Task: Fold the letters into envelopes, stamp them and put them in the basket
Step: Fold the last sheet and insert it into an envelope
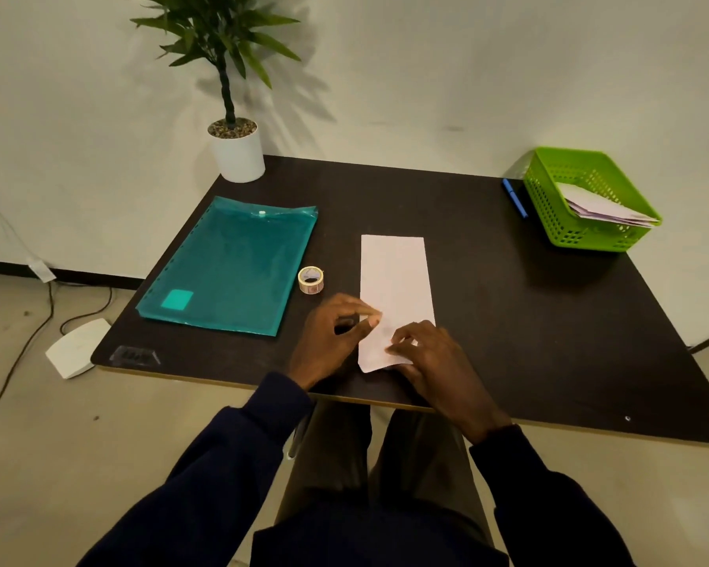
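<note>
A long white letter, folded lengthwise, lies on the dark table in front of me. My left hand pinches its left edge near the near end, thumb and fingers closed on the paper. My right hand presses flat on the near end of the same sheet. A small roll of stamps stands just left of the letter. The green basket at the far right holds several white envelopes.
A teal plastic document folder lies at the left of the table. A potted plant stands at the far left corner. A blue pen lies beside the basket. Cables and a white device are on the floor at the left.
</note>
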